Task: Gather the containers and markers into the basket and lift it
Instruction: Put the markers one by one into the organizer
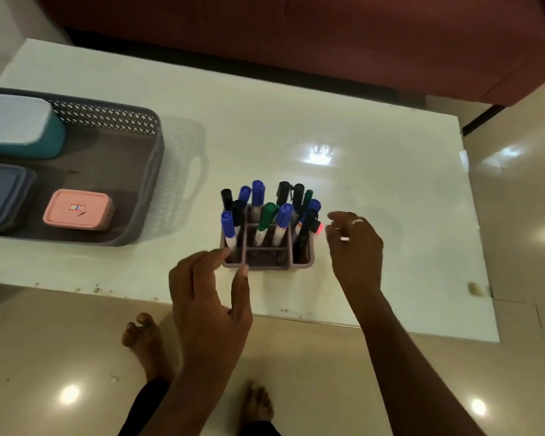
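Note:
A grey lattice basket (129,127) sits at the table's left. Inside it lie a teal container with a white lid (16,127), a dark blue container (0,196) and a small pink container (77,209). Near the front edge stands a grey divided holder (306,256) filled with several blue, black and green markers (283,217). My left hand (208,297) hovers at the holder's front left corner, fingers apart, fingertips at or almost at its rim. My right hand (354,247) hangs just right of the holder, fingers spread and holding nothing.
The glossy white table (359,184) ends close to me at its front edge. A dark red sofa (328,42) runs behind the table. Beige floor tiles (516,357) lie below, where bare feet (145,338) stand.

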